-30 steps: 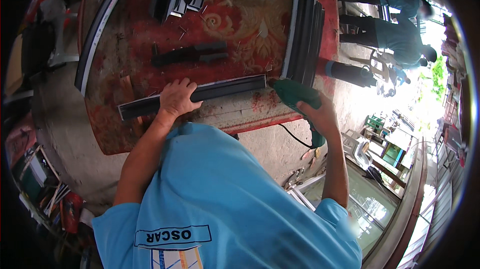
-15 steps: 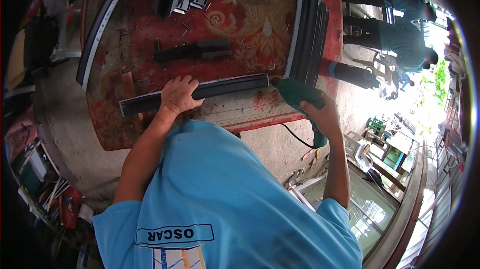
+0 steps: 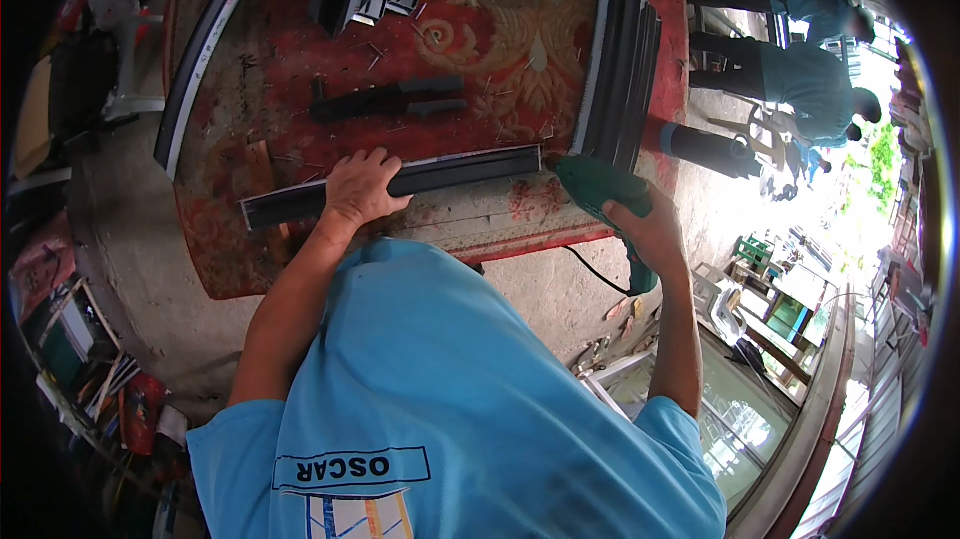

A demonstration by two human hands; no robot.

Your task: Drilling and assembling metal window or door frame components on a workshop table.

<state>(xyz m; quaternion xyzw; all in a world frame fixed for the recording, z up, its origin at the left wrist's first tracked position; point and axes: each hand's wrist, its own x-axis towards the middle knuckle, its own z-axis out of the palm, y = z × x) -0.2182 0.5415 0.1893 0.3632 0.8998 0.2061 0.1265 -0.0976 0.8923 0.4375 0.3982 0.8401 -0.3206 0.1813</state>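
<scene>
Red patterned bench (image 3: 300, 69), and a long dark metal channel (image 3: 450, 174) lies along its near edge. Left hand (image 3: 358, 189) presses flat on it, fingers spread; right hand (image 3: 648, 229) grips the green drill (image 3: 600, 189) at its end. Looks stiff, light, sharp-edged: hold mid-length.

A: Daylight enters from the right, where the street beyond is overexposed to near white; detail there is lost in glare.

B: And the desk (image 3: 250, 269)?

A: Evenly lit, soft shade, no hard shadows. The red surface and the blue shirt (image 3: 450, 389) read in clear colour and sharp focus.

B: The edges?

A: Fisheye view: straight lines bow toward the rim, and a black vignette closes the corners. The left margin is dim, with clutter hard to resolve.
</scene>
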